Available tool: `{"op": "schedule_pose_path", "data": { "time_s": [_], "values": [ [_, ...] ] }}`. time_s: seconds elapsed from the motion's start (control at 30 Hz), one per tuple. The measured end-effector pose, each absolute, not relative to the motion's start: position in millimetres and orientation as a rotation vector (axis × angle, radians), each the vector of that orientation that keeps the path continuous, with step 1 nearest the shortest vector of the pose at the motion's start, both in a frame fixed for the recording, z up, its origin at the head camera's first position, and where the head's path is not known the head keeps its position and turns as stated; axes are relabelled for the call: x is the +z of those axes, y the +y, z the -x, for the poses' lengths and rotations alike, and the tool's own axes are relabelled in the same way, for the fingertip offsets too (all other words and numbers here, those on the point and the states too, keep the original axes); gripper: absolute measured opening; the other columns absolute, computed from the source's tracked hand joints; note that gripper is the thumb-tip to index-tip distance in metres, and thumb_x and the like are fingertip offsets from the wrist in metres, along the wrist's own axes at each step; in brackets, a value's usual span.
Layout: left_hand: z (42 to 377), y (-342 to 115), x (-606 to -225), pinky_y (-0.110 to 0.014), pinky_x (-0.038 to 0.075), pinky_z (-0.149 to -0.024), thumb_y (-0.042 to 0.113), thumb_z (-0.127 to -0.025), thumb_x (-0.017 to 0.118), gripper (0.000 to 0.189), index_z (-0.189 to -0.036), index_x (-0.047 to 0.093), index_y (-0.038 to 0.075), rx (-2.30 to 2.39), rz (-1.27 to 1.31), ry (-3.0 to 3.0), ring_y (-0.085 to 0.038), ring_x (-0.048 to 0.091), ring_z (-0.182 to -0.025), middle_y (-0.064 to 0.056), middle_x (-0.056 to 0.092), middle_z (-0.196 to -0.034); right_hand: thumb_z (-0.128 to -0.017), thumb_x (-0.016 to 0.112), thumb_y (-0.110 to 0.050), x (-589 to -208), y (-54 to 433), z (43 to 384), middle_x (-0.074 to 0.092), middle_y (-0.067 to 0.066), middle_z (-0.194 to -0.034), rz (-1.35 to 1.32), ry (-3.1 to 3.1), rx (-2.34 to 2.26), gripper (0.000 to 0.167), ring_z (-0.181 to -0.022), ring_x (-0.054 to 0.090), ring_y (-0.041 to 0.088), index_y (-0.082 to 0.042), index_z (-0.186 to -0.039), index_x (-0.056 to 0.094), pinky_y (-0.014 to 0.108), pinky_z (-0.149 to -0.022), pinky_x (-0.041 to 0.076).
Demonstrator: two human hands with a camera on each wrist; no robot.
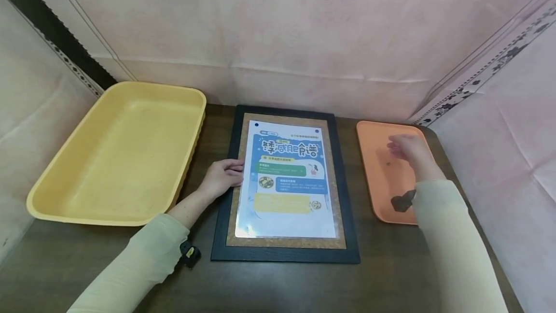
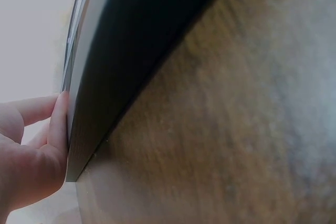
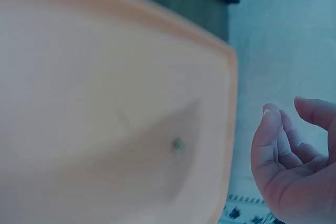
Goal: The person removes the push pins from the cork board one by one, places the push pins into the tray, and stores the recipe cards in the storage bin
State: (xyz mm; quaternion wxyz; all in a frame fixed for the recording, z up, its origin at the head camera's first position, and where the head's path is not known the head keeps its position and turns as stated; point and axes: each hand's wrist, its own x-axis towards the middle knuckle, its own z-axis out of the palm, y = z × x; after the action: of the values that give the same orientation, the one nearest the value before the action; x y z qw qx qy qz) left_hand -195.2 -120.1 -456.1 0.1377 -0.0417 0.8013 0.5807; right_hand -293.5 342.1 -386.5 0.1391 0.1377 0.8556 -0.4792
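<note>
The left hand [image 1: 223, 174] rests flat, fingers straight, on the poster [image 1: 287, 180] at the left edge of the frame [image 1: 284, 255], mid-tabletop. The right hand [image 1: 408, 151] hovers loosely open over the orange tray [image 1: 375, 158], holding nothing. Best keep the left pressing steadily so the poster stays square.

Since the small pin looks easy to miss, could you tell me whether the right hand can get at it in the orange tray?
Probably yes. The right hand hovers open directly over the orange tray, and the small pin lies uncovered just below its fingers, nothing between.
</note>
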Motion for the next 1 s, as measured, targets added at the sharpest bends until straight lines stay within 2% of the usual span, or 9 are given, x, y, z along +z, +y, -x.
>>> {"op": "schedule_pose_path", "data": {
  "time_s": [0.07,0.17,0.23,0.3,0.43,0.5,0.57,0.87,1.0],
  "values": [
    [195,-121,-456,-0.031,0.057,-0.081,0.001,-0.088,0.06,0.047,-0.133,0.047,-0.002,1.68,0.128,2.32,-0.028,0.063,-0.105,-0.021,0.057,-0.125,-0.096,0.047,-0.031,-382,334,295,0.06,-0.019,-0.073,-0.403,2.472,-1.437,0.059,-0.073,0.063,-0.002,0.007,-0.138,0.036,0.02,-0.078,0.056],
    [195,-121,-456,-0.031,0.057,-0.081,0.002,-0.088,0.06,0.046,-0.133,0.048,-0.002,1.676,0.135,2.322,-0.028,0.063,-0.105,-0.021,0.057,-0.124,-0.095,0.049,-0.038,-376,319,296,0.065,-0.004,-0.102,-0.388,2.47,-1.448,0.063,-0.092,0.064,0.006,0.002,-0.141,0.035,0.029,-0.093,0.052],
    [194,-121,-456,-0.031,0.057,-0.081,0.002,-0.089,0.059,0.046,-0.133,0.047,-0.002,1.674,0.135,2.322,-0.028,0.063,-0.105,-0.021,0.057,-0.124,-0.094,0.05,-0.042,-373,310,298,0.057,0.006,-0.124,-0.379,2.453,-1.443,0.065,-0.106,0.06,0.011,-0.002,-0.142,0.034,0.035,-0.102,0.046],
    [194,-121,-456,-0.031,0.057,-0.082,0.002,-0.088,0.059,0.046,-0.133,0.048,-0.002,1.674,0.136,2.321,-0.028,0.063,-0.105,-0.021,0.057,-0.124,-0.094,0.048,-0.043,-370,299,301,0.047,0.009,-0.134,-0.345,2.427,-1.433,0.065,-0.109,0.055,0.014,-0.003,-0.144,0.032,0.038,-0.107,0.041],
    [194,-123,-456,-0.031,0.057,-0.082,0.001,-0.089,0.059,0.046,-0.133,0.047,-0.002,1.67,0.133,2.318,-0.028,0.063,-0.105,-0.021,0.057,-0.124,-0.093,0.055,-0.03,-370,276,311,0.064,-0.002,-0.1,-0.332,2.373,-1.572,0.048,-0.085,0.062,0.006,0.0,-0.13,0.046,0.027,-0.09,0.053],
    [193,-124,-456,-0.031,0.056,-0.082,0.002,-0.089,0.059,0.046,-0.133,0.047,-0.002,1.668,0.132,2.317,-0.028,0.063,-0.106,-0.021,0.057,-0.124,-0.092,0.058,-0.023,-371,265,317,0.064,-0.008,-0.079,-0.329,2.333,-1.679,0.034,-0.07,0.062,0.003,-0.001,-0.116,0.052,0.021,-0.074,0.056],
    [193,-124,-455,-0.032,0.056,-0.083,0.002,-0.089,0.059,0.046,-0.133,0.047,-0.002,1.67,0.126,2.317,-0.028,0.063,-0.106,-0.021,0.057,-0.125,-0.091,0.06,-0.021,-371,255,322,0.063,-0.009,-0.07,-0.305,2.325,-1.723,0.023,-0.065,0.061,0.004,-0.004,-0.106,0.054,0.018,-0.065,0.055],
    [192,-124,-455,-0.032,0.056,-0.083,0.002,-0.089,0.059,0.045,-0.132,0.048,-0.002,1.687,0.142,2.311,-0.028,0.063,-0.105,-0.021,0.057,-0.123,-0.092,0.058,-0.027,-388,217,342,0.06,-0.001,-0.091,-0.327,2.46,-1.574,0.042,-0.077,0.06,0.01,-0.001,-0.124,0.052,0.018,-0.07,0.054],
    [193,-120,-454,-0.032,0.056,-0.082,0.001,-0.088,0.059,0.045,-0.132,0.048,-0.002,1.693,0.128,2.307,-0.027,0.063,-0.104,-0.021,0.057,-0.123,-0.091,0.06,-0.024,-402,203,349,0.061,0.003,-0.094,-0.415,2.455,-1.525,0.038,-0.077,0.06,0.012,-0.001,-0.121,0.057,0.018,-0.068,0.055]
  ]
}}
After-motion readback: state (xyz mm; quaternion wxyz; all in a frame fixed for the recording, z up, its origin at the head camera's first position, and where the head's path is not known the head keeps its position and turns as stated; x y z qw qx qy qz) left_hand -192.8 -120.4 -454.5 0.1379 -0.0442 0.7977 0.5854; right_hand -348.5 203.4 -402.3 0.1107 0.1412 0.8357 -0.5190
